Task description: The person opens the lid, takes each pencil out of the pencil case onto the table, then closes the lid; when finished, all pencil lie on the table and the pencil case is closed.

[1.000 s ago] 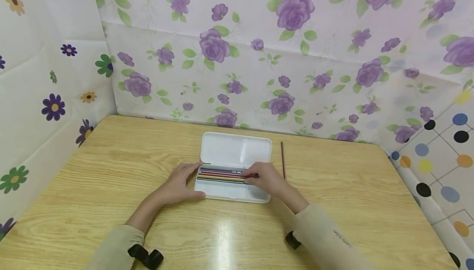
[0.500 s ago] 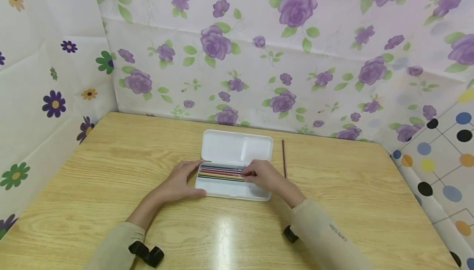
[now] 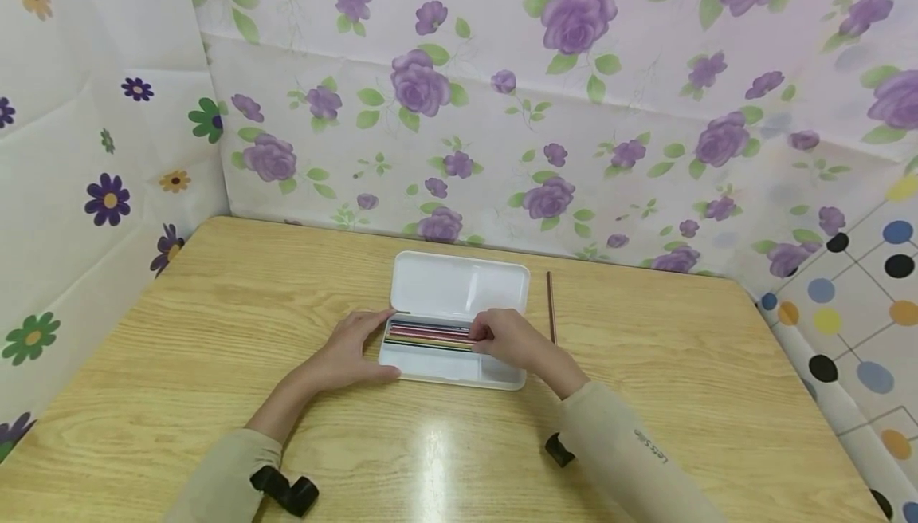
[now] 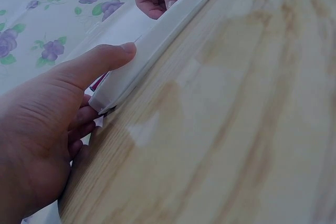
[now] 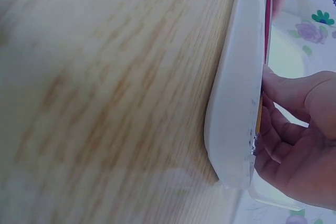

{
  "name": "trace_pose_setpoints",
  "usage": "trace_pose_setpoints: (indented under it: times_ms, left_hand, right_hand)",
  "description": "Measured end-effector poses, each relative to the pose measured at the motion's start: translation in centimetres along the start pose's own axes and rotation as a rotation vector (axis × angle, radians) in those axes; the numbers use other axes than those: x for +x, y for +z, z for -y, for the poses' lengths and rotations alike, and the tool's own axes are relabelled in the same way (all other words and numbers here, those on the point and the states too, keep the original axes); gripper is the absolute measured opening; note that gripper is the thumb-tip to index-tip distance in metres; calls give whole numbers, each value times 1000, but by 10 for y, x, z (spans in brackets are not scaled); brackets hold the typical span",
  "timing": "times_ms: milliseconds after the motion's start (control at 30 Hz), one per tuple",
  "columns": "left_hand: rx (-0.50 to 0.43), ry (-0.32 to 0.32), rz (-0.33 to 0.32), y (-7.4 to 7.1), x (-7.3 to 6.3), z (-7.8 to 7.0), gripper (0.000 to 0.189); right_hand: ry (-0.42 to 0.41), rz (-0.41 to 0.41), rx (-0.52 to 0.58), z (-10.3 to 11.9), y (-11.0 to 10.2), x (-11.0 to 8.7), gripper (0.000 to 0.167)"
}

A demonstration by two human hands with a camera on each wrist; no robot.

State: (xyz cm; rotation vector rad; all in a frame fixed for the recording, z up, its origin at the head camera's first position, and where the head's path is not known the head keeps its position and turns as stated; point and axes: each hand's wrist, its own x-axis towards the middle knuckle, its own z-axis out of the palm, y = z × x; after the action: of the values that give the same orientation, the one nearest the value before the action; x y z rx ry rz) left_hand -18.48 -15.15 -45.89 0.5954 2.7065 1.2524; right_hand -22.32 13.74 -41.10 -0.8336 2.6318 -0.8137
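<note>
White plastic pencil case (image 3: 430,362) sitting right in front of you on the wood-grain table (image 3: 287,292), its lid (image 3: 437,284) flipped open along the far side. Your left hand (image 3: 347,359) has the case by its left end, thumb over the near corner and fingers round the back, so that's a proper grip. The coloured pencils (image 3: 426,335) lie side by side lengthwise in the case; I can see red, yellow and dark ones, with a bare white strip on the near side of them. Your right hand (image 3: 508,340) reaches in over the case's right half, thumb and fingers bent in at the pencils' ends. The tips are hidden, so I can't tell whether you're pinching one. Just right of the case there's a lone brown pencil (image 3: 551,308) on the table. Purple-rose cloth (image 3: 344,140) hangs behind the case.
</note>
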Motion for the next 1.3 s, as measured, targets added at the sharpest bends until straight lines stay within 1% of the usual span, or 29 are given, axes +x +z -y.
trace_pose_setpoints:
  times_ms: [100,233,433,567,667,833,1133,1300]
  left_hand:
    - [3,0,5,0,0,0,98]
    - [9,-3,7,0,1,1,98]
    - [15,-9,4,0,1,2,98]
    - [12,-12,6,1,2,3,99]
    - [17,-10,1,1,2,3,99]
    - [24,0,-6,1,1,2,99]
    - [20,0,-8,0,2,2,98]
    - [19,-7,-2,1,1,2,98]
  right_hand:
    - [-11,-4,2,-1,0,0,6]
    - [-44,-26,-26,-1,1,0,7]
    - [-115,-108,-84,-2,4,-2,6]
    - [-133,-157,-87,-1,3,-4,9]
    - [-128,-175,-70,1,-1,-7,10]
    - [-95,-183,-59,1,-8,-9,10]
    - [24,-238,16,-2,-20,-17,14]
    - [17,-280,39,-6,-29,-25,15]
